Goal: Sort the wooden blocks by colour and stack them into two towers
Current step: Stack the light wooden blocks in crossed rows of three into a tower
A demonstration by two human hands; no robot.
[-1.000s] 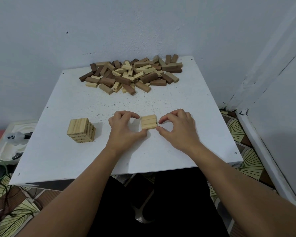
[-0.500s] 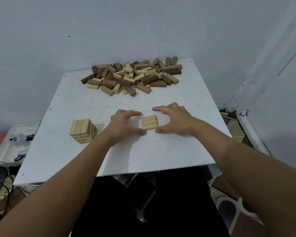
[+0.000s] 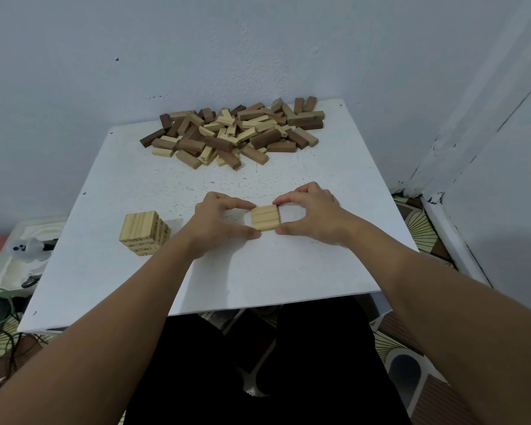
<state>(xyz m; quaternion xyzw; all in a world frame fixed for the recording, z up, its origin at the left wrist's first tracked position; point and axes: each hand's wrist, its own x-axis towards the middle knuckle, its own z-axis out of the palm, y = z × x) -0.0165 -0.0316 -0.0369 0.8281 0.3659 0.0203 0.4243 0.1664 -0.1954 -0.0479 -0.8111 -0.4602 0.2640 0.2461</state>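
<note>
Pale wooden blocks, three side by side (image 3: 265, 217), lie flat on the white table (image 3: 288, 271), pinched between thumb and fingers of the left hand (image 3: 219, 223) and right hand (image 3: 311, 214). Left of them stands a pale tower (image 3: 143, 233); behind them lies the mixed pile (image 3: 233, 133) (brown and pale).

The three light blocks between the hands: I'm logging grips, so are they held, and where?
Yes. The left hand and right hand pinch the row of three light blocks at its left and right ends, thumb and fingertips at the corners.
</note>
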